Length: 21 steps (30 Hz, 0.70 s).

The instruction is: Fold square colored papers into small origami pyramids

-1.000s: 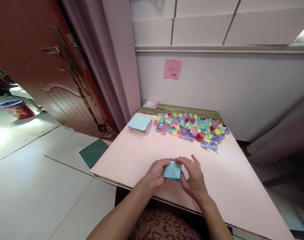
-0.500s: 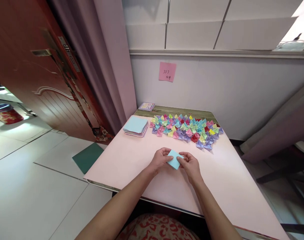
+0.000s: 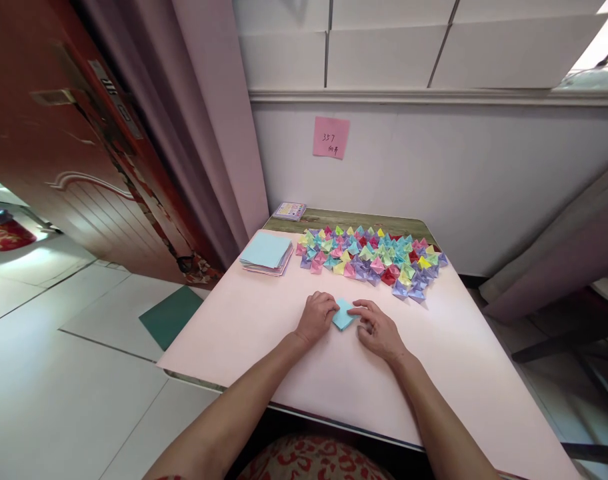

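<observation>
A small folded square of light blue origami paper [image 3: 343, 317] lies on the pink tabletop in front of me, one corner pointing toward me. My left hand [image 3: 317, 317] is closed, its fingertips pinching the paper's left corner. My right hand [image 3: 380, 330] is open, with the index finger stretched over the right side of the paper and the thumb apart below. Beyond the hands, rows of small folded paper pieces [image 3: 371, 257] in several colours cover the back of the table. To their left sits a stack of square paper sheets [image 3: 267, 251], light blue on top.
The pink-covered table [image 3: 264, 327] has its near edge by my lap. A small printed packet [image 3: 291, 211] rests at the back left corner. On the wall hangs a pink note [image 3: 331, 137]. A green sheet [image 3: 171, 317] lies on the floor, near the red-brown door [image 3: 94, 193].
The blue paper has come down from between both hands onto the table. My right hand has loosened its pinch and its fingers have spread. The view has shifted slightly.
</observation>
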Motion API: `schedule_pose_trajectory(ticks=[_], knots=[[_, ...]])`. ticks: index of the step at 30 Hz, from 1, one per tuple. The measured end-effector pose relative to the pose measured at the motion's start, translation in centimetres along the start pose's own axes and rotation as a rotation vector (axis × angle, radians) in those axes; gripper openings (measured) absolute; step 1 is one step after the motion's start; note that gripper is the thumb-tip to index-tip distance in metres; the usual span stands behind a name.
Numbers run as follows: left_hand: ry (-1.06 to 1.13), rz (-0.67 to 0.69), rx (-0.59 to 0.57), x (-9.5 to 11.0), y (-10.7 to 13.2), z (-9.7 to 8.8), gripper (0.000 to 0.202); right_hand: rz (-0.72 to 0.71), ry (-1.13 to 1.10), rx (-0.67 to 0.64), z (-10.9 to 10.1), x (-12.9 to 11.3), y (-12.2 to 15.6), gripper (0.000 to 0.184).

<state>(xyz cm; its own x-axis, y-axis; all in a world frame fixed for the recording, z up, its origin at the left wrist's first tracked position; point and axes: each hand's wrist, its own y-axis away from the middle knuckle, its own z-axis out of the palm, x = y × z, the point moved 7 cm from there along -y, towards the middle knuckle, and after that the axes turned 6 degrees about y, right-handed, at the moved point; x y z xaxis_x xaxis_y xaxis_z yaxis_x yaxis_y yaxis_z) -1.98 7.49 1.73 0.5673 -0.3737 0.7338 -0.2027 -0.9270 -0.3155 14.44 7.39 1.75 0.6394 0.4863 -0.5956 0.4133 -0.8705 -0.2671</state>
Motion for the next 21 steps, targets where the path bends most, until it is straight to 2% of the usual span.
schedule_pose_trajectory(ticks=[3,6,11,15,19,21], knots=[[-0.02,-0.01,-0.038,-0.3,0.1,0.0,0.025,-0.002,0.005,-0.033,0.0,0.4,-0.7,0.031],[0.041,-0.065,-0.009,-0.9,0.1,-0.5,0.032,0.023,-0.024,-0.03,0.3,1.2,-1.3,0.02],[0.065,-0.076,0.004,-0.8,0.2,-0.9,0.035,0.064,-0.101,0.03,0.7,2.4,-1.4,0.023],[0.069,-0.075,-0.013,-0.4,0.3,-1.0,0.028,0.089,-0.038,0.057,0.7,2.6,-1.5,0.026],[0.047,-0.125,0.0,-0.6,0.1,-0.9,0.007,0.138,0.037,0.083,0.8,2.5,-2.0,0.027],[0.035,-0.152,0.017,-0.8,-0.1,-0.8,0.002,0.156,0.068,0.099,0.7,2.4,-2.1,0.027]])
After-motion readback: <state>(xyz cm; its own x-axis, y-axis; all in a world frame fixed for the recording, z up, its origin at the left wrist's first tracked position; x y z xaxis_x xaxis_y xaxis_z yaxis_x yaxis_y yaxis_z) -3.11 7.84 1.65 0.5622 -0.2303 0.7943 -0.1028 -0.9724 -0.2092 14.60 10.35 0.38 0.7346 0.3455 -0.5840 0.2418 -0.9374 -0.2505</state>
